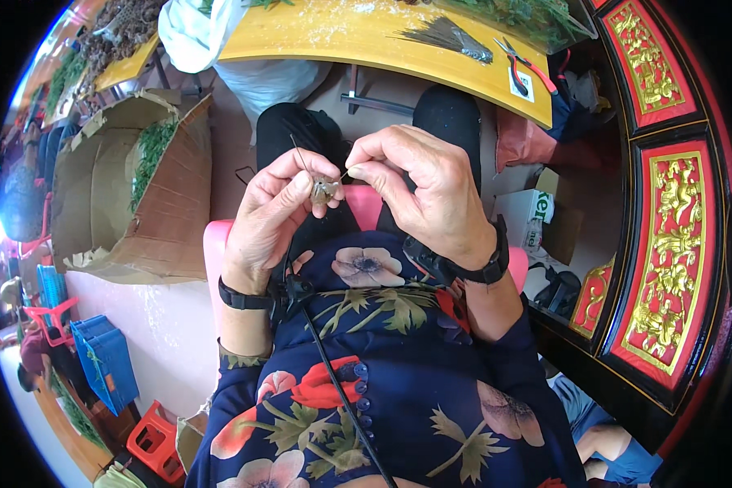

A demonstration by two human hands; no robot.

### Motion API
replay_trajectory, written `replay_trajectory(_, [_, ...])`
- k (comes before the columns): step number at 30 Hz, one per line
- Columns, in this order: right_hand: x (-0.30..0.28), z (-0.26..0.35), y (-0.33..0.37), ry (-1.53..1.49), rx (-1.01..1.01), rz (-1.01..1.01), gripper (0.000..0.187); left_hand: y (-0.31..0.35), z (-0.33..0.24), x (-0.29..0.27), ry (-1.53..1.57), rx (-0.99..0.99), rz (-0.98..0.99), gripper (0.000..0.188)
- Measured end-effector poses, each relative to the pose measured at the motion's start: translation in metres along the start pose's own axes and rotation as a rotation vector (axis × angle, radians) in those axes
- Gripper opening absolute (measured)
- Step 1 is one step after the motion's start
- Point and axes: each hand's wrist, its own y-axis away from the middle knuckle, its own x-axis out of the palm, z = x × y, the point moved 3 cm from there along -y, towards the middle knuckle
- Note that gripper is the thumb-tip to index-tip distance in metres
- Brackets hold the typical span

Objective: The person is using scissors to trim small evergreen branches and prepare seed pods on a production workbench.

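Note:
Above my lap, my left hand (270, 207) is closed, with its thumb and fingers pinching a small grey-brown piece (325, 190) with pale edges. What kind of piece it is cannot be made out. A thin dark wire (298, 150) sticks up past the left fingers. Just to the right, my right hand (427, 180) is closed too. Its thumb and forefinger pinch a thin dark wire end (346, 172) close beside the piece. Whether both wire ends belong to one wire is hidden by the fingers.
Ahead stands a yellow table (325, 37) bearing a bundle of dark wires (447, 39) and red-handled pliers (525, 65). An open cardboard box (159, 232) with greenery is at left. Carved red-and-gold panels (667, 260) rise at right. A white bag (195, 32) hangs by the table.

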Motion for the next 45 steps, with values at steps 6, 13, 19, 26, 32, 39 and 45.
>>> replay_trajectory(6, [0.003, -0.008, 0.002, -0.124, 0.167, 0.114, 0.008, 0.001, 0.002, 0.0, -0.121, 0.05, -0.002, 0.029])
replay_trajectory(13, [0.001, -0.006, -0.001, 0.003, -0.038, 0.069, 0.008, 0.001, 0.002, 0.003, -0.078, -0.136, -0.018, 0.023])
replay_trajectory(19, [0.004, -0.008, 0.001, 0.01, 0.03, 0.047, 0.009, 0.002, 0.001, 0.008, -0.046, -0.135, -0.05, 0.023])
replay_trajectory(26, [0.01, -0.007, 0.006, -0.06, 0.24, 0.019, 0.006, 0.003, 0.001, 0.009, 0.023, -0.157, -0.016, 0.021])
replay_trajectory(32, [0.031, -0.022, 0.014, -0.803, 0.661, 0.094, 0.01, 0.003, 0.005, 0.005, -0.016, -0.135, -0.095, 0.019])
replay_trajectory(39, [0.032, -0.022, 0.01, -0.689, 0.592, 0.067, 0.011, 0.002, 0.003, 0.006, -0.149, -0.085, -0.126, 0.016])
replay_trajectory(45, [0.031, -0.007, 0.006, -0.719, 0.537, 0.023, 0.011, 0.009, -0.006, 0.016, -0.18, -0.027, -0.13, 0.014])
